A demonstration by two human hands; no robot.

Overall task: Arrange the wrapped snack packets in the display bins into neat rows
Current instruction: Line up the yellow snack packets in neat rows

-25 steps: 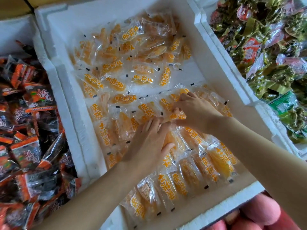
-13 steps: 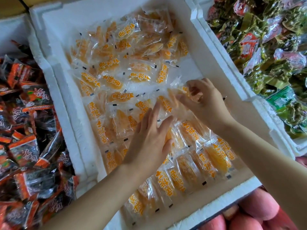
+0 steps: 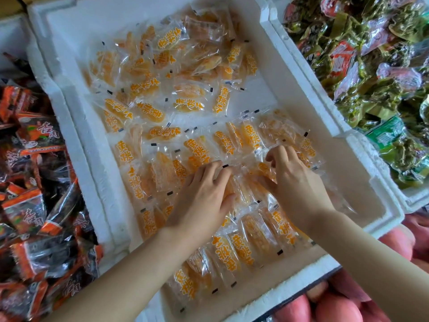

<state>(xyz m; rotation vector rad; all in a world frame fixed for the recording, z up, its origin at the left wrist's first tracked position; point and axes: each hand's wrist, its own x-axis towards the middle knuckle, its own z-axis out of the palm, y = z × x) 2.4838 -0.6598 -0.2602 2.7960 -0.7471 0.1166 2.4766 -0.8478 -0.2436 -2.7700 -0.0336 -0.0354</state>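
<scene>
A white foam bin [image 3: 311, 96] holds clear snack packets with orange print. At the back they lie in a loose pile [image 3: 176, 66]; near the front they stand in overlapping rows [image 3: 234, 252]. My left hand [image 3: 204, 196] lies flat with straight fingers pressing on packets in the middle row. Just to its right, my right hand [image 3: 292, 180] has its fingers curled down and pinches a yellow packet [image 3: 262, 169] in that same row.
A bin of black-and-orange packets [image 3: 34, 205] adjoins on the left. Another foam bin of green and red packets [image 3: 383, 77] sits on the right. Pink round fruit [image 3: 336, 305] lies below the front edge. Bare bin floor shows along the right wall [image 3: 343, 177].
My right hand lifted a packet from the row, then came down and nearer with it beside the left hand. My left hand stayed on the middle row, its fingers flattening.
</scene>
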